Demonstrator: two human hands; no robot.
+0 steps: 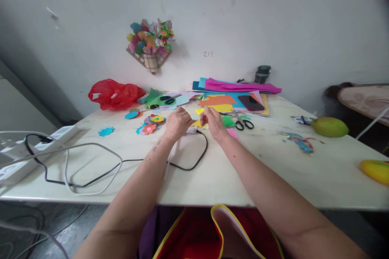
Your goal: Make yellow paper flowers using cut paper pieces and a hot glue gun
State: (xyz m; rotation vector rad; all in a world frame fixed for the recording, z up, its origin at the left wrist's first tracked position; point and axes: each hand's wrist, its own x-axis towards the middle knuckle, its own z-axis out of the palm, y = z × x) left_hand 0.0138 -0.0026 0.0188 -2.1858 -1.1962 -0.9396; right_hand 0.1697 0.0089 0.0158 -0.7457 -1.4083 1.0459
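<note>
My left hand [178, 122] hovers over the middle of the table, its fingers bent and closed. Facing it, my right hand [213, 122] is closed as well, fingertips pinched together. Small yellow paper pieces [197, 123] show between the two hands; whatever the fingers grip is too small and blurred to make out. Below the hands lies a white device [192, 130], partly hidden, with a black cable [202, 160] running from it. Black-handled scissors [243, 123] rest to the right of my right hand. Layered paper flowers [150, 124] lie left of my left hand.
Colored sheets [219, 100] and a phone [251, 103] lie at the back, with more scissors [170, 98]. A red plastic bag [114, 94] is back left. Power strips [22, 166] and looping cables occupy the left. A green mango [330, 126] and a yellow one [375, 171] are at right.
</note>
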